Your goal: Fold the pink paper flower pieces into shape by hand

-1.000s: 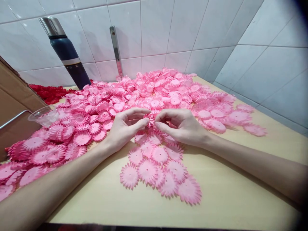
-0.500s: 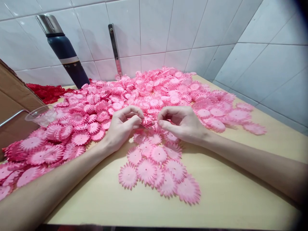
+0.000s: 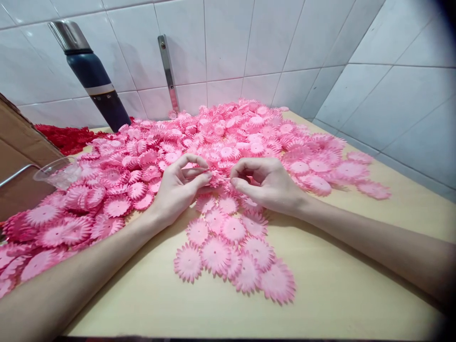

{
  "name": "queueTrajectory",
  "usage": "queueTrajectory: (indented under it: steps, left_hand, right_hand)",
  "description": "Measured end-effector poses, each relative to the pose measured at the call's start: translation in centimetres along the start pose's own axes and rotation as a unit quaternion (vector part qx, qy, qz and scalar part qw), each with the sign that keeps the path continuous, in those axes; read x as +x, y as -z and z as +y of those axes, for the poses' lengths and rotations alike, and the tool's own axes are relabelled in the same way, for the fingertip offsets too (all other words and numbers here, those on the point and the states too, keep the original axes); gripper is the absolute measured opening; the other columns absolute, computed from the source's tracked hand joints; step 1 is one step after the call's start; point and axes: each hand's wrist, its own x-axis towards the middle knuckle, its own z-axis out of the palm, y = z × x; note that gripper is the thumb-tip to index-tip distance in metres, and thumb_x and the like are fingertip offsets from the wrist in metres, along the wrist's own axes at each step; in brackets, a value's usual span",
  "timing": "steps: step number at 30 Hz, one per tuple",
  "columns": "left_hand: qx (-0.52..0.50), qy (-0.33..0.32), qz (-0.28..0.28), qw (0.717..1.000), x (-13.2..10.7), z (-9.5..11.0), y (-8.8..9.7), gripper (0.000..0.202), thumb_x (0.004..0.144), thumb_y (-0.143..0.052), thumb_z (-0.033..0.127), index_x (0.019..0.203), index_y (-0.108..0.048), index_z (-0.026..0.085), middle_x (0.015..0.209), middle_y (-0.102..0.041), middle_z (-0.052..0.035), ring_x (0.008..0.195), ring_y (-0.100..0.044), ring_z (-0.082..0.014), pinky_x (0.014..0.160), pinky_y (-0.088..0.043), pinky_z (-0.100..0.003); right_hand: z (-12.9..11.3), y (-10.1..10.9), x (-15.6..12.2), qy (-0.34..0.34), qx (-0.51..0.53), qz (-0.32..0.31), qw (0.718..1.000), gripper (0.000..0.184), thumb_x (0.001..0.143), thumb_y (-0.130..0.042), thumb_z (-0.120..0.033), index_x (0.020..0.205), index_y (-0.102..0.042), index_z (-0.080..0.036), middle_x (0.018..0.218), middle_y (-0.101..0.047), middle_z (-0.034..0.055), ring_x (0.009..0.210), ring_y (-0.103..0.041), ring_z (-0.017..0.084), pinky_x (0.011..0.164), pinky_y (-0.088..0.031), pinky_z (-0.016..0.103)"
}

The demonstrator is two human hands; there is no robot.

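My left hand (image 3: pixel 180 190) is closed, thumb and fingertips pinching a small pink artificial flower (image 3: pixel 216 179) with fringed petals. Facing it, my right hand (image 3: pixel 269 185) pinches a thin, pale stem-like piece (image 3: pixel 227 179) that points at the flower; its far end is hidden among the petals. Just below both hands, flat pink petal discs (image 3: pixel 215 255) with notched edges and small centre holes lie overlapping on the table (image 3: pixel 149 294). Behind the hands rises a large heap of similar pink discs (image 3: pixel 228 135).
A dark blue bottle (image 3: pixel 94 78) with a steel cap stands at the back left, beside red petals (image 3: pixel 67 137). A clear plastic cup (image 3: pixel 59 172) lies near a cardboard box (image 3: pixel 24 156) on the left. Tiled walls (image 3: pixel 228 42) close off the back and right.
My right hand has shifted slightly left, closer to the flower. The flower in my left hand has turned a little. The whole view has drifted slightly.
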Motion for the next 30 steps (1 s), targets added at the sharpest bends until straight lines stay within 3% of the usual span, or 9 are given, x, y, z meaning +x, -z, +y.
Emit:
queueTrajectory:
  steps: [3,7,14,18,21,25,30]
  left_hand:
    - [-0.022,-0.004,0.026,0.999,0.02,0.0,-0.03,0.016,0.071,-0.072,0.013,0.076,-0.057,0.017,0.063,-0.061,0.0053,0.062,-0.061,-0.0085,0.069,-0.06,-0.028]
    - [0.051,-0.032,0.018,0.998,-0.16,-0.26,0.1,0.002,0.075,-0.07,0.015,0.076,-0.07,0.015,0.076,-0.068,-0.0003,0.071,-0.066,-0.01,0.07,-0.06,-0.023]
    - [0.159,-0.103,-0.022,0.982,-0.49,-0.33,0.38,0.017,0.068,-0.079,0.019,0.085,-0.073,0.016,0.086,-0.074,-0.0027,0.079,-0.07,-0.0139,0.073,-0.059,-0.021]
    - [0.159,-0.124,-0.047,0.978,-0.62,-0.32,0.33,0.021,0.068,-0.078,0.014,0.088,-0.071,0.018,0.09,-0.073,-0.0012,0.082,-0.07,-0.0132,0.075,-0.058,-0.02]
    - [0.163,-0.122,-0.053,0.978,-0.63,-0.48,0.33,0.016,0.073,-0.074,0.014,0.088,-0.072,0.017,0.088,-0.073,-0.0014,0.081,-0.07,-0.0124,0.075,-0.058,-0.02]
    - [0.127,-0.11,-0.011,0.986,-0.39,-0.61,0.34,0.012,0.072,-0.075,0.016,0.084,-0.071,0.016,0.082,-0.073,-0.0015,0.077,-0.07,-0.0126,0.071,-0.058,-0.019]
    - [0.061,-0.036,0.03,0.997,-0.24,-0.17,-0.08,0.02,0.065,-0.081,0.018,0.081,-0.069,0.016,0.076,-0.073,-0.0012,0.072,-0.07,-0.0136,0.066,-0.059,-0.021]
  right_hand:
    - [0.14,0.05,0.04,-0.006,0.005,0.003,1.0,0.007,0.07,-0.058,-0.011,0.066,-0.059,-0.017,0.066,-0.059,0.0015,0.058,-0.051,0.013,0.053,-0.04,0.028]
    - [0.2,0.17,0.03,-0.007,0.004,0.003,1.0,0.008,0.07,-0.057,-0.01,0.066,-0.058,-0.017,0.065,-0.059,0.0014,0.059,-0.051,0.013,0.053,-0.04,0.028]
    - [-0.41,0.26,-0.02,0.023,-0.017,-0.051,0.998,0.01,0.079,-0.061,-0.02,0.07,-0.06,-0.016,0.06,-0.056,-0.0011,0.051,-0.046,0.01,0.048,-0.036,0.025]
    - [-0.42,0.12,-0.02,0.023,-0.033,-0.034,0.999,0.017,0.075,-0.073,-0.027,0.07,-0.063,-0.015,0.061,-0.059,-0.0004,0.052,-0.049,0.009,0.046,-0.037,0.024]
    - [-0.22,-0.03,0.01,0.044,-0.039,-0.027,0.998,0.017,0.076,-0.073,-0.026,0.067,-0.063,-0.015,0.06,-0.059,-0.0007,0.051,-0.048,0.008,0.046,-0.036,0.023]
    - [-0.19,-0.27,0.04,0.081,-0.062,-0.008,0.995,0.018,0.082,-0.065,-0.022,0.065,-0.06,-0.016,0.055,-0.055,-0.0023,0.049,-0.045,0.008,0.045,-0.034,0.023]
    - [-0.37,-0.6,-0.07,0.139,-0.114,0.045,0.983,0.02,0.075,-0.06,-0.009,0.059,-0.051,-0.018,0.052,-0.051,-0.0036,0.047,-0.044,0.007,0.045,-0.035,0.023]
